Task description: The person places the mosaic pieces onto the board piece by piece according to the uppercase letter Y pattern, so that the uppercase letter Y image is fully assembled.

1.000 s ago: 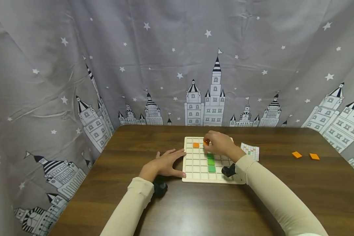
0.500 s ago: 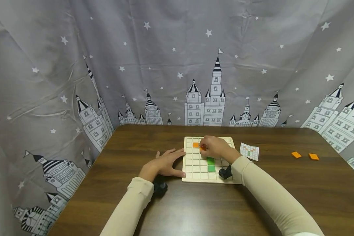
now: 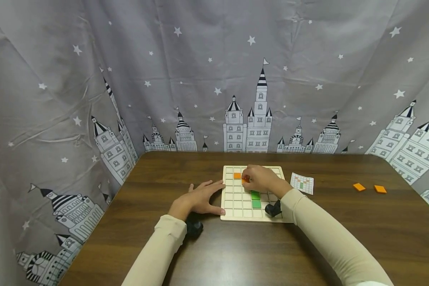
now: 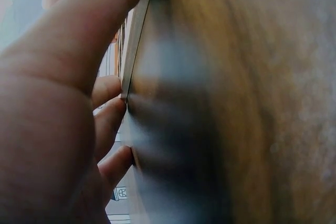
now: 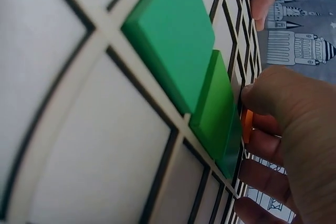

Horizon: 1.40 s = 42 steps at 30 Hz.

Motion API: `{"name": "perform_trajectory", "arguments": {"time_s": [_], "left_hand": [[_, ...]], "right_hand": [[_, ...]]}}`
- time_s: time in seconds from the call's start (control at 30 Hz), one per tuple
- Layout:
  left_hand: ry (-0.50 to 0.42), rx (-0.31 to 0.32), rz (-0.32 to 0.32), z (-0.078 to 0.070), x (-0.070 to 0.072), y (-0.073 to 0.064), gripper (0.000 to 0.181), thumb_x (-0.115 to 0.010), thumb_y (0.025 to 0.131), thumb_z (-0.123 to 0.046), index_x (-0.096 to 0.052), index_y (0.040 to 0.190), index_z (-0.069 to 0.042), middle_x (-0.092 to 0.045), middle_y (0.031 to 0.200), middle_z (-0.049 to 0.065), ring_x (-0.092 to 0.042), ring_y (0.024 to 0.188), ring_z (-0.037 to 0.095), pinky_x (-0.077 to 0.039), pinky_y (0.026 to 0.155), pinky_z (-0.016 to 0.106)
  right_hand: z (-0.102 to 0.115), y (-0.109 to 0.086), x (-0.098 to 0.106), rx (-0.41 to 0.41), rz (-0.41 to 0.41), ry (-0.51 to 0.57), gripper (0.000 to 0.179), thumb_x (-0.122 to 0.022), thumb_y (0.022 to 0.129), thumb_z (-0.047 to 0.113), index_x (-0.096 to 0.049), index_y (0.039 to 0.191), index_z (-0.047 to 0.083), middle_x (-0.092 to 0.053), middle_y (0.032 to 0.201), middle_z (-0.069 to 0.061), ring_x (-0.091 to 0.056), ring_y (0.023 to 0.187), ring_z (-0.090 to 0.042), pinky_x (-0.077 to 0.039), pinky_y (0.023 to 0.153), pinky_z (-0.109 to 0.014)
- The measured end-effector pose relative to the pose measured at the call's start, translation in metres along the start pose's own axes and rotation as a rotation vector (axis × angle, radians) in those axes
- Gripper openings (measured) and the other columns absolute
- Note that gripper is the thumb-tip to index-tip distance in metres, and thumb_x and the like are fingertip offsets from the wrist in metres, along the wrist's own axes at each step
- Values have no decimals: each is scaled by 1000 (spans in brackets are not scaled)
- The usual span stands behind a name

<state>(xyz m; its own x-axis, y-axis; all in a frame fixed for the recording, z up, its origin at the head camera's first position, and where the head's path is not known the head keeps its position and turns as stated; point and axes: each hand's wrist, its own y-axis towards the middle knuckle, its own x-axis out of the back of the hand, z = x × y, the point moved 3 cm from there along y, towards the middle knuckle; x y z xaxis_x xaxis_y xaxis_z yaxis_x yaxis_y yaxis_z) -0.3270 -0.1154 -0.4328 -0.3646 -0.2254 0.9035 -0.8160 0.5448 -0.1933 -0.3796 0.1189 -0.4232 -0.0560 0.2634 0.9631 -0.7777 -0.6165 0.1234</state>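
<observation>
A pale wooden grid board (image 3: 233, 206) lies on the table. My right hand (image 3: 261, 179) is over its upper middle and pinches an orange square tile (image 5: 247, 125) between thumb and fingers, down at the board's surface. Another orange tile (image 3: 237, 175) sits in a cell up and to the left. Below the right hand, green tiles (image 5: 173, 40) fill a column of cells, partly covered by the hand in the head view. My left hand (image 3: 201, 198) rests at the board's left edge, fingers spread and the thumb (image 4: 89, 19) touching the edge.
A small printed pattern card (image 3: 302, 183) lies right of the board. Two loose orange tiles (image 3: 359, 187) lie farther right on the brown wooden table (image 3: 236, 254). A grey curtain (image 3: 186, 79) with castles hangs behind the table. Black wrist cameras (image 3: 194, 227) sit under both wrists.
With the orange tile, my right hand has moved slightly left and toward me, down onto the board, then held still for the last half second. The left hand has not moved.
</observation>
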Motion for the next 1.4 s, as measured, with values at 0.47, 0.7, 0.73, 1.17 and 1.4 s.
{"name": "perform_trajectory", "arguments": {"time_s": [0.47,0.7,0.73,1.17,1.4], "left_hand": [[7,8,3,-3,0,2,92,-75,83,-63,-35,159,-30,-22,166,-11,-16,152,24,-5,108,77],[4,14,7,-2,2,4,92,-75,82,-63,-35,159,-31,-22,166,-10,-15,152,25,-5,108,77],[4,16,8,-2,2,5,92,-75,82,-63,-35,159,-30,-22,166,-10,-15,152,25,-5,108,77],[7,18,11,3,5,10,93,-76,82,-61,-35,159,-28,-23,166,-6,-16,152,27,-5,108,76],[16,6,13,7,3,16,94,-75,82,-63,-35,159,-28,-23,166,-6,-16,152,28,-6,109,76]], "right_hand": [[-38,-36,38,-85,-82,11,27,-68,93,23,-72,114,6,-66,105,-6,-64,93,-23,-54,75,-43],[-102,-98,68,-358,-109,2,32,-64,96,27,-70,118,5,-65,111,-13,-62,98,-31,-51,78,-54],[-113,-108,72,-396,-116,-2,32,-64,96,28,-69,117,4,-65,113,-15,-62,101,-33,-51,80,-56],[-196,-227,91,-670,-46,-18,46,-63,92,30,-59,111,-12,-62,100,-30,-61,88,-45,-50,67,-61],[-200,-245,81,-671,-75,-13,44,-66,90,23,-59,108,-16,-62,95,-30,-61,87,-47,-48,74,-61]]}}
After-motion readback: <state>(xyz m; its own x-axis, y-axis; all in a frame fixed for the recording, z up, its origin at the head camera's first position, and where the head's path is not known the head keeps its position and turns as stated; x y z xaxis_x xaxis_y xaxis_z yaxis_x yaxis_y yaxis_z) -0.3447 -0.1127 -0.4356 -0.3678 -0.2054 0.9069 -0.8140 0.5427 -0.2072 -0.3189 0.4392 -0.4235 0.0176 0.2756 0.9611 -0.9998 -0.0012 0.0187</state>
